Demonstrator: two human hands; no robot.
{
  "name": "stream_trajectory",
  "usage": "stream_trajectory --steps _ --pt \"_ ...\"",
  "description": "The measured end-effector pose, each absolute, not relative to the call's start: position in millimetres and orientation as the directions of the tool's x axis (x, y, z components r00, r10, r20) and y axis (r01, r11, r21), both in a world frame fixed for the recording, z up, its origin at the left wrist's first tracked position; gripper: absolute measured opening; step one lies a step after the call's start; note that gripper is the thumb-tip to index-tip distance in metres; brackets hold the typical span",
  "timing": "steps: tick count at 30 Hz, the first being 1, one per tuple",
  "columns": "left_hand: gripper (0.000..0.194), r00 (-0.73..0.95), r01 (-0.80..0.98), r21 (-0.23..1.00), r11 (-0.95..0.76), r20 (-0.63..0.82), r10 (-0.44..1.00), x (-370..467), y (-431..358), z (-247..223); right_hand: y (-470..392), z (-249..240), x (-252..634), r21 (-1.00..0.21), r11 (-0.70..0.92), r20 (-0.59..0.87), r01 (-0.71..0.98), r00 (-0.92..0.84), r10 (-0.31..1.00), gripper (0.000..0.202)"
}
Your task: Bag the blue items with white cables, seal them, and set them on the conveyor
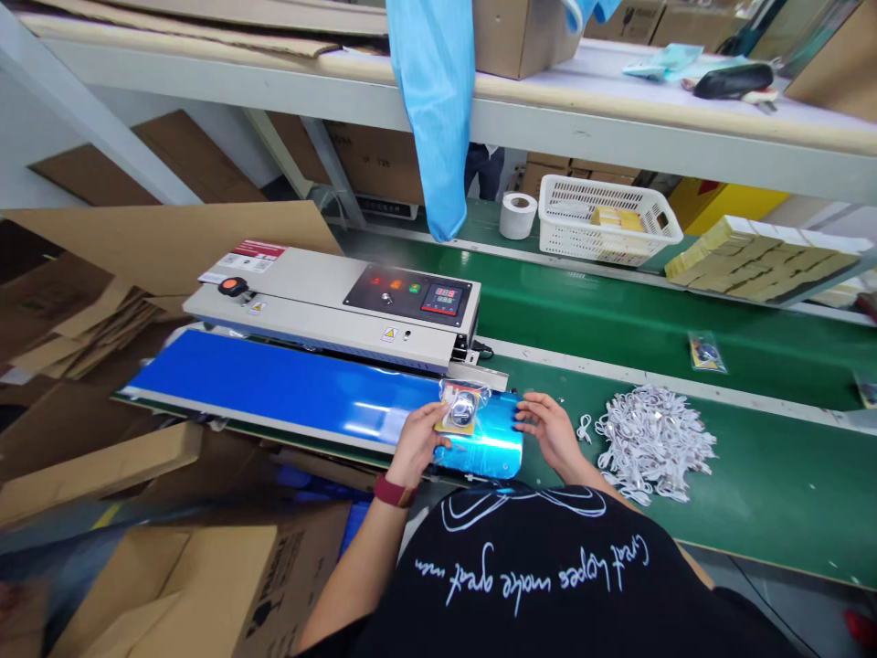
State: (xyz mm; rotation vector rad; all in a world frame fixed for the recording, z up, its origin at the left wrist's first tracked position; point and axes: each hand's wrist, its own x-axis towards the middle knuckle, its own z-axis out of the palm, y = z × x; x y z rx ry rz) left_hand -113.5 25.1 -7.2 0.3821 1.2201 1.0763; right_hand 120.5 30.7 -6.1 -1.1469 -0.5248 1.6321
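Note:
My left hand (417, 443) pinches a clear plastic bag (460, 408) by its left edge. Inside the bag are a yellow and red card and a round dark item that I cannot name. Beneath the bag is a shiny blue metallic sheet (497, 439) at the right end of the blue conveyor belt (294, 384). At the sheet's right edge is my right hand (548, 429), its fingers apart and bent, with nothing in them. Just behind the bag stands a band sealing machine (329, 306) with a lit red display.
A heap of white cables (658, 443) lies on the green table (774, 484) to the right. Farther back are a bagged item (705, 352), a white basket (609, 224), a tape roll (518, 216) and stacked cards (760, 260). A blue sleeve (442, 137) hangs from the shelf. Cardboard boxes crowd the left.

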Motion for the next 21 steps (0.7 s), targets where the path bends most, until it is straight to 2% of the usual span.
stream_trajectory --steps 9,12,14,16,18,19,21 --pt "0.029 -0.235 -0.48 0.787 0.387 -0.541 0.808 -151 37 -12 24 -14 131 -0.781 -0.401 -0.44 -0.479 -0.035 0.898 0.023" --pt "0.034 -0.386 -0.424 0.849 0.315 -0.484 0.785 -167 35 -14 23 -13 130 -0.784 -0.401 -0.437 -0.475 -0.038 0.899 0.023" --pt "0.037 -0.583 -0.256 0.928 0.27 -0.371 0.723 -182 29 -12 21 -13 130 -0.784 -0.401 -0.435 -0.474 -0.041 0.9 0.022" --pt "0.039 -0.773 0.081 0.944 0.318 -0.142 0.618 -199 19 -7 20 -13 135 -0.788 -0.394 -0.429 -0.473 -0.038 0.903 0.022" --pt "0.035 -0.817 0.435 0.797 0.42 0.153 0.556 -215 6 2 21 -16 151 -0.808 -0.359 -0.412 -0.468 0.013 0.911 0.022" --pt "0.03 -0.791 0.549 0.706 0.447 0.266 0.551 -221 -1 7 23 -18 165 -0.829 -0.327 -0.398 -0.454 0.069 0.915 0.022" --pt "0.019 -0.762 0.636 0.625 0.453 0.419 0.493 -227 -11 15 27 -25 202 -0.908 -0.264 -0.349 -0.326 0.239 0.906 0.022"
